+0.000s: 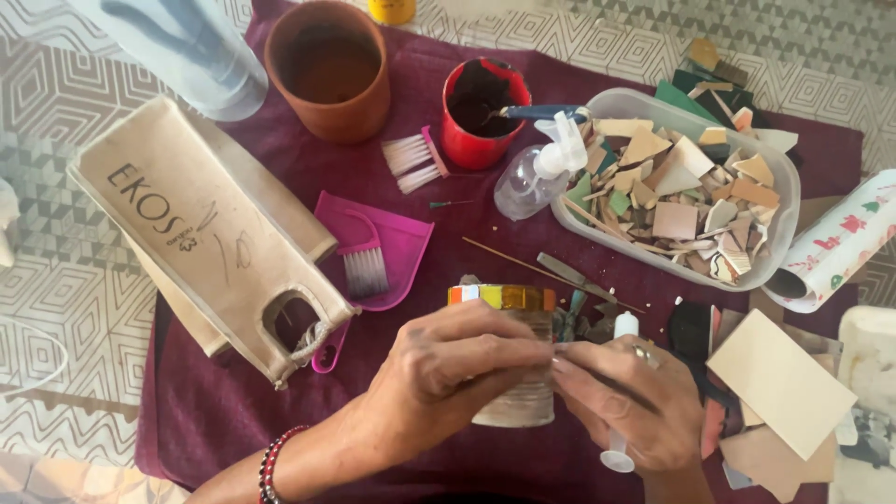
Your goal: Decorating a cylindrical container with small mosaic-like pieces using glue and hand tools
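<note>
The left hand (448, 369) enters from the near left, forearm angled up toward the centre, back of the hand facing the camera, fingers curled rightward and wrapped in a grip. The right hand (630, 401) enters from the near right edge, knuckles up, fingers bent and closed in a pinch, its fingertips (565, 359) pointing left and meeting those of the left hand. Both wrists sit low at the near edge, hands touching at centre.
</note>
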